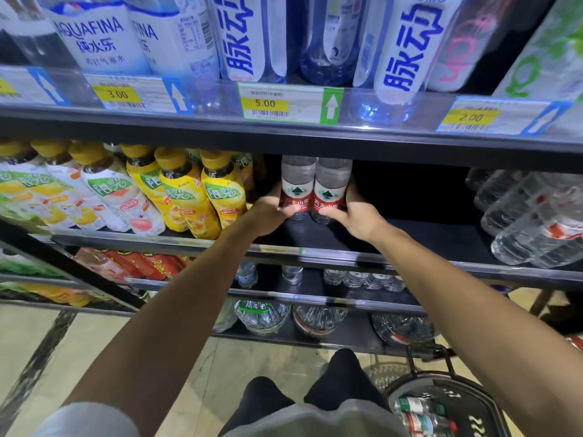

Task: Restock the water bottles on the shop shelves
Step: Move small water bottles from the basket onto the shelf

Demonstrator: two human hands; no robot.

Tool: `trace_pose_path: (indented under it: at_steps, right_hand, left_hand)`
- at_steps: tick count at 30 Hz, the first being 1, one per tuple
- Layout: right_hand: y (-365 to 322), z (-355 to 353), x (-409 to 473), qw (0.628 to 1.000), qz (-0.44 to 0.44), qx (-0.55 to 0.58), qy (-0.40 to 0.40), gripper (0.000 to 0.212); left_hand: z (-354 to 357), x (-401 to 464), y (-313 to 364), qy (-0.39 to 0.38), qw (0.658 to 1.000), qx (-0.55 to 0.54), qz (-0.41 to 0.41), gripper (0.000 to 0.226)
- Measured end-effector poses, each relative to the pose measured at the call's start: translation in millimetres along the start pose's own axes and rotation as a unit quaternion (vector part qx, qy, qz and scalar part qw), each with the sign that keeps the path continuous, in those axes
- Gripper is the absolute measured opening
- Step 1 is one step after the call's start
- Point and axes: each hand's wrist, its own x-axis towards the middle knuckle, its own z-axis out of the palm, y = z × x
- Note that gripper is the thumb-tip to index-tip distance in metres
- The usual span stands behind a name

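1. We've got two red-label water bottles on the go, side by side and touching: the left hand [268,212] is curled round the left bottle [296,190], the right hand [356,216] round the right bottle [331,192]. Both grips look firm, fingers wrapped over the lower labels.
2. They're standing upright in the dark gap on the middle shelf [426,238], between the yellow-capped juice bottles [189,190] and the clear water bottles [530,216] off to the right.
3. To do this bit well, we'd slide both straight back together, keep them upright, labels facing out, then let go once the bases sit flat. Whether they're already resting on the shelf, we can't tell.
4. Readable stuff: "AQUAFINA" on the top-shelf bottles [94,36], big blue Chinese characters on the ones next door, price tags reading 3.00 [116,94], 5.00 [265,103] and 2.00 [470,117].
5. More red-label bottles wait in the basket [457,392] by our feet, so plenty left to stock.
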Motion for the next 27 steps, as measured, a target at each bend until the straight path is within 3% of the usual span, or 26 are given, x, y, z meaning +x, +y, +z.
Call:
trace_pose_path:
  at_steps: [4, 10, 13, 17, 19, 22, 27]
  right_hand:
    - [2.6, 1.1, 3.9, 1.000, -0.003, 0.001, 0.000, 0.103]
    - [-4.3, 0.2, 1.9, 1.000, 0.011, -0.014, -0.020, 0.087]
    - [-13.8, 1.6, -11.3, 0.999, 0.031, -0.003, -0.007, 0.084]
    - [-20.6, -8.0, -49.8, 0.997, 0.067, -0.032, -0.021, 0.101]
    - [-22.4, -18.0, -77.8, 0.995, 0.075, -0.057, -0.027, 0.104]
    - [-26.8, -31.0, -121.7, 0.994, 0.054, -0.095, -0.021, 0.094]
    - [-20.7, -38.8, -192.2, 0.987, 0.037, -0.158, -0.007, 0.081]
  left_hand:
    - [6.1, 3.5, -1.4, 0.039, 0.998, 0.057, -0.002, 0.056]
    - [9.2, -7.2, 7.3, 0.021, 0.996, 0.089, -0.023, 0.043]
    - [11.0, -20.7, 12.4, 0.003, 0.993, 0.108, -0.049, 0.050]
    - [8.9, -51.7, 15.2, -0.044, 0.988, 0.135, -0.051, 0.073]
    - [6.5, -73.4, 15.6, -0.058, 0.986, 0.157, -0.022, 0.086]
    - [6.1, -102.9, 19.1, -0.065, 0.975, 0.199, 0.076, 0.088]
    - [10.5, -130.5, 32.1, -0.086, 0.919, 0.342, 0.178, 0.086]
